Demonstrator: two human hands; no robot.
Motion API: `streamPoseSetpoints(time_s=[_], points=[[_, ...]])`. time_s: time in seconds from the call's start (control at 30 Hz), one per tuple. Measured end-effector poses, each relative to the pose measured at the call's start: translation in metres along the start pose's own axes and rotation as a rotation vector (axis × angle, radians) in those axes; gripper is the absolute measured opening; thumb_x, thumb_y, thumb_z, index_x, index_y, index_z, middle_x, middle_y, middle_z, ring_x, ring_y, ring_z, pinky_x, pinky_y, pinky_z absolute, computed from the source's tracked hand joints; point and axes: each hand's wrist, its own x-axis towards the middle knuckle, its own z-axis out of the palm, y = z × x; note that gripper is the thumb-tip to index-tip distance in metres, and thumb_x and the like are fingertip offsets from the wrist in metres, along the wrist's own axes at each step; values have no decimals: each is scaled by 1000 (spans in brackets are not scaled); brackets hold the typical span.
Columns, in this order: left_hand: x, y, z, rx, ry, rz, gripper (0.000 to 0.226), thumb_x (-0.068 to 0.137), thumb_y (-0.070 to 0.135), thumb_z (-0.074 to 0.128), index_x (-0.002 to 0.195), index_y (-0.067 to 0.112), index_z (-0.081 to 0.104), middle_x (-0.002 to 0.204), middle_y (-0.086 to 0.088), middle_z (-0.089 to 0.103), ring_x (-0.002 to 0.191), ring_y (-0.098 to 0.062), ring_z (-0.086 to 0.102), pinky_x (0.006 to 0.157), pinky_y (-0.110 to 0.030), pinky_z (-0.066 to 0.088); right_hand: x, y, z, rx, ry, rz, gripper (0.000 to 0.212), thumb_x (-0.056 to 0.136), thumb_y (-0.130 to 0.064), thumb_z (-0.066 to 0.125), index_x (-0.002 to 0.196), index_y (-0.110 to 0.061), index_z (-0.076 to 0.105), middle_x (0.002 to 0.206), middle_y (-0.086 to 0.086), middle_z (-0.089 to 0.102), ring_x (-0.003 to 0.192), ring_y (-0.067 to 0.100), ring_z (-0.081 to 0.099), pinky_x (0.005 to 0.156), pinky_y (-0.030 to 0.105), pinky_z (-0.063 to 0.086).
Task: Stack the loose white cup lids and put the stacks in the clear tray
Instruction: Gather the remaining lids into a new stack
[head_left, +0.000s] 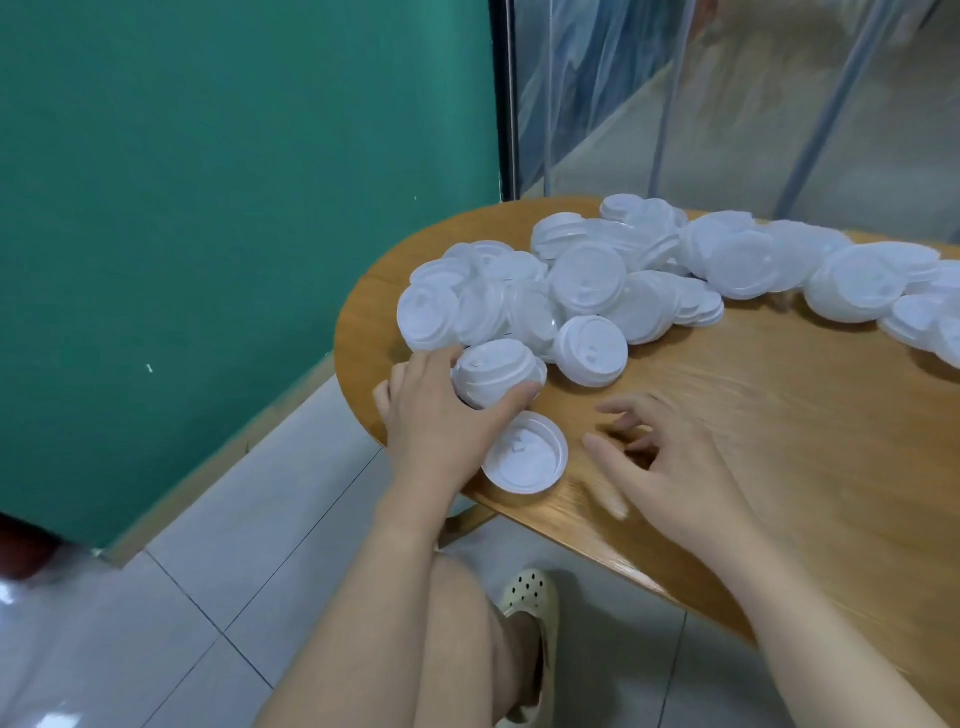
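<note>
Fingers and thumb of the left hand curled round a short stack of white lids, an upturned lid just beside that grip, the right hand hovering loosely curled, holding nothing, over the wooden table, with the loose lid pile beyond and a green wall left.

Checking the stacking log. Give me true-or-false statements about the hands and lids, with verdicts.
1. The left hand grips a short stack of lids. True.
2. The right hand holds a lid. False: it holds nothing, its fingers loosely curled above the table.
3. One lid lies upside down near the table's edge. True.
4. The loose lids lie on the floor. False: they are heaped on the table.
5. A clear tray sits between the hands. False: no tray is in view.
</note>
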Motion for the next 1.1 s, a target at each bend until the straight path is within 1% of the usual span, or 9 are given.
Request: streamPoseSetpoints(time_s=[0.1,0.23,0.33,0.47,0.63,0.8,0.9,0.97,1.1], points=[[0,-3,2,-46,-17,11,72,65,83,71,119,36,60,121,24,51,128,-8,41,113,-29,18,0,1,1,-25,9,-15,17,88,-23,78,102,-29,70,101,-16,61,99,1,59,78,8,45],[-4,-4,6,-66,-25,53,76,67,86,63,124,36,60,123,23,48,132,-8,39,122,-41,18,-5,-2,2,-66,13,-33,16,88,-19,77,102,-25,71,97,-18,61,95,-12,55,78,3,39],[-8,2,8,-48,9,81,75,74,87,53,125,33,63,124,20,51,126,-1,35,120,-33,15,-6,-1,3,-104,7,-68,15,89,-18,76,103,-23,72,101,-16,63,101,-10,56,81,3,39],[-10,7,9,-42,-6,71,60,85,75,61,129,34,63,126,16,61,125,-9,42,113,-29,17,-7,-1,2,-109,0,-59,14,90,-19,74,103,-23,72,102,-16,64,103,-8,57,81,3,39],[-12,10,7,-63,-28,89,72,84,69,69,144,33,54,132,17,58,127,-7,32,111,-28,18,-8,-4,0,-85,21,-22,18,91,-19,75,106,-26,70,99,-19,62,97,-12,55,77,2,39],[-20,20,6,-197,3,261,66,82,63,73,137,29,60,124,24,53,125,-5,40,109,-27,29,-17,-10,-14,-15,47,-4,38,89,-23,77,121,-37,61,109,-25,60,104,-10,55,80,2,40],[-31,28,11,-229,-132,394,62,81,64,71,134,34,61,127,27,55,129,-3,42,110,-17,27,-26,-10,-34,-54,-25,-3,53,87,-27,78,123,-54,49,114,-42,54,109,-17,50,83,-2,35],[-37,33,16,-222,-231,450,59,83,62,74,134,35,63,128,29,56,130,3,40,111,-18,25,-33,-4,-46,-93,-90,17,61,86,-35,78,128,-60,41,118,-56,43,113,-25,43,84,-5,32],[-42,40,21,-182,-321,561,59,82,64,74,132,34,65,126,29,57,123,20,31,111,-19,23,-46,13,-66,-185,-82,79,90,70,-67,73,150,-49,35,133,-45,38,119,-23,39,92,5,33]])
